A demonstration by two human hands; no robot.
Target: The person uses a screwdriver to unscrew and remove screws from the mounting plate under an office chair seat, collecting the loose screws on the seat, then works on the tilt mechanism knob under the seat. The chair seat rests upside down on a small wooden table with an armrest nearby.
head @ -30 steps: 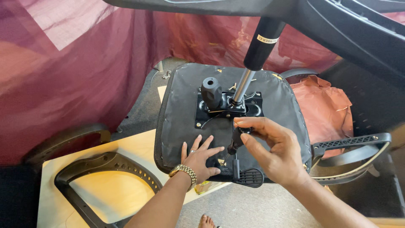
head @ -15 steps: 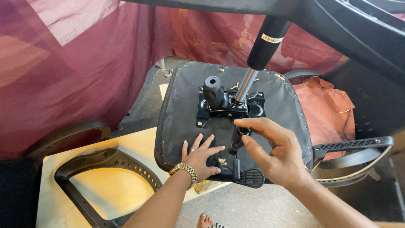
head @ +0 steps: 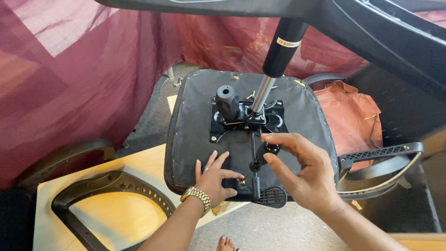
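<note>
An upturned black office chair seat (head: 195,135) lies in front of me with a black metal mechanism plate (head: 272,122) bolted to its underside. A gas lift cylinder (head: 278,56) rises from the plate, and a black round knob (head: 226,100) stands beside it. My left hand (head: 214,179), with a gold watch on the wrist, rests flat on the seat's near edge. My right hand (head: 302,169) pinches a small black knob (head: 270,148) on the thin lever rod (head: 253,153). The rod ends in a black paddle handle (head: 270,196) at the seat's front edge.
A black armrest frame (head: 107,195) lies on a pale wooden board (head: 144,165) at the left. Another armrest (head: 381,162) sits at the right beside crumpled brown paper (head: 350,116). Maroon cloth (head: 69,83) hangs behind. The chair's base (head: 371,23) spans the top. My bare toes (head: 225,242) show below.
My right hand has shifted slightly on the lever rod's knob, fingers turning around it. My left hand stays pressed on the seat.
</note>
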